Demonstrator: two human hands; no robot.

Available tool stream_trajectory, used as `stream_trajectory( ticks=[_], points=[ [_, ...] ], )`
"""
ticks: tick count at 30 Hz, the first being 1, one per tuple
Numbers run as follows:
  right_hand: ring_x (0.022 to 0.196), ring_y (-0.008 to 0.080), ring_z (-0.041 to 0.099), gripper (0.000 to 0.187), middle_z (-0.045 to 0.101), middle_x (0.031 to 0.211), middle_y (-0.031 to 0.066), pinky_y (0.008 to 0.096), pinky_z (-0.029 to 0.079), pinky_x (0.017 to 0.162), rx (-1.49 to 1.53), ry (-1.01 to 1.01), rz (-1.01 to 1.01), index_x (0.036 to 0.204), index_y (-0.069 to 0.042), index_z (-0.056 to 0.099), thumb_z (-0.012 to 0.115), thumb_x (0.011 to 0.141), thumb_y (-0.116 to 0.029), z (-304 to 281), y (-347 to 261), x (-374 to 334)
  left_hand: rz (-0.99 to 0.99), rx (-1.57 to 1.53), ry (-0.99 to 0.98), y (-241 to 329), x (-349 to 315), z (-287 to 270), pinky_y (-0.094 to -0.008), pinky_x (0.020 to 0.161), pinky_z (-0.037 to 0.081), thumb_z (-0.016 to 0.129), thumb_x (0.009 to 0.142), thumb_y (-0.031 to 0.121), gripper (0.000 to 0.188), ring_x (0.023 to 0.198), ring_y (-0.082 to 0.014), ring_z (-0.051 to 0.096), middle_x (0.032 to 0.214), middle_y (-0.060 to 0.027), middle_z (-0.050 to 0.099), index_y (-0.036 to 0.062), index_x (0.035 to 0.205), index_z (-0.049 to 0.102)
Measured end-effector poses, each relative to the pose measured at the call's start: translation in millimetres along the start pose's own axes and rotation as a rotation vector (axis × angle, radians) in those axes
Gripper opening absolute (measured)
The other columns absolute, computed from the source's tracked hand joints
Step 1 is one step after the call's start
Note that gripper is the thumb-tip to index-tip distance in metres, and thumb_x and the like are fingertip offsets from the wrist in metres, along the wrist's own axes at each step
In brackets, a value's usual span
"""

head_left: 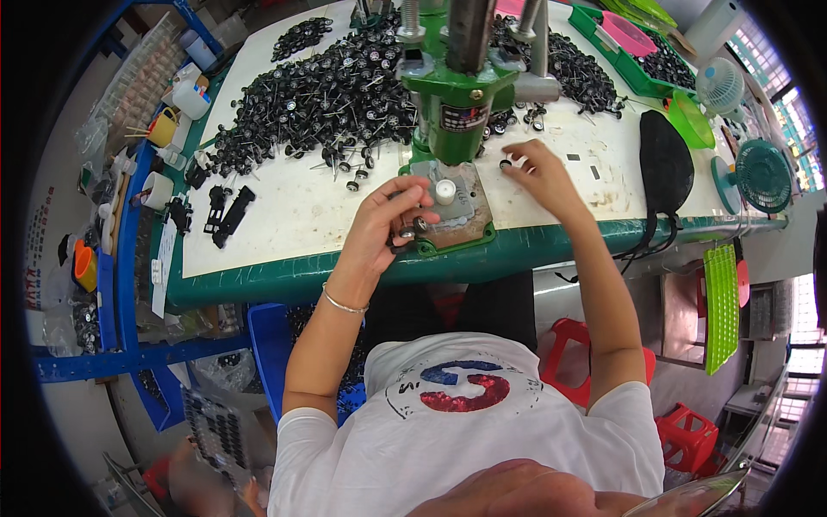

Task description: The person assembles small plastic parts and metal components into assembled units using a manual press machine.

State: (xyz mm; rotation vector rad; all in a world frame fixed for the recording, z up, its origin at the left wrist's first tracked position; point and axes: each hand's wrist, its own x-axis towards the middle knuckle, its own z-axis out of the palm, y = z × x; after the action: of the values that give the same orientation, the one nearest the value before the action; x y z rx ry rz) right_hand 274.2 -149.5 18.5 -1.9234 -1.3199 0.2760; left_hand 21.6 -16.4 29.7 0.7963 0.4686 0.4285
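Note:
My left hand [388, 220] is closed around a few small black toy wheels [419, 225], which show under its fingers by the front left of the press base. How many it holds is partly hidden by the palm. Right of the press, my right hand [544, 179] pinches one small black wheel [506, 164] between thumb and fingertips. Between the hands stands a green hand press [461, 129], its ram above a round white holder [445, 191] on the base plate [469, 231].
A large heap of black wheels on metal axles [345, 90] covers the table behind the press. Black chassis parts [231, 215] lie at left. At right are a black pouch [665, 164], a green fan [762, 177] and a green tray [616, 56]. Red stools [568, 353] stand below.

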Motion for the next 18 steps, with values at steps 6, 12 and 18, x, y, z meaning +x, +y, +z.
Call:
stream_trajectory(
  ticks=[6,12,18],
  points=[
    [0.081,0.0122,0.059,0.019,0.063,0.090,0.0046,0.0261,0.047,0.075,0.378,-0.087,0.133,0.102,-0.001,0.064,0.064,0.085,-0.010,0,-18,-15,0.115,0.474,-0.099,-15,-1,28,-0.0170,0.046,0.040,0.065,0.087,0.011,0.021,0.067,-0.0117,0.067,0.073,-0.0015,0.063,0.0010,0.106,0.065],
    [0.076,0.0088,0.059,0.016,0.064,0.089,0.0030,0.0237,0.048,0.073,0.899,-0.303,0.265,0.099,0.000,0.063,0.065,0.087,-0.010,6,-77,-38,0.215,0.684,-0.052,-27,-5,41,-0.0213,0.064,0.051,0.065,0.086,0.007,0.018,0.070,-0.0099,0.065,0.080,-0.0037,0.068,-0.0017,0.102,0.067],
    [0.075,0.0091,0.059,0.018,0.065,0.088,0.0037,0.0241,0.048,0.072,0.943,-0.348,0.258,0.101,0.000,0.063,0.064,0.088,-0.012,10,-85,-32,0.381,0.570,-0.053,-25,-3,27,-0.0168,0.055,0.047,0.066,0.085,0.008,0.012,0.067,-0.0073,0.064,0.083,-0.0059,0.069,0.0005,0.094,0.068]
  ],
)
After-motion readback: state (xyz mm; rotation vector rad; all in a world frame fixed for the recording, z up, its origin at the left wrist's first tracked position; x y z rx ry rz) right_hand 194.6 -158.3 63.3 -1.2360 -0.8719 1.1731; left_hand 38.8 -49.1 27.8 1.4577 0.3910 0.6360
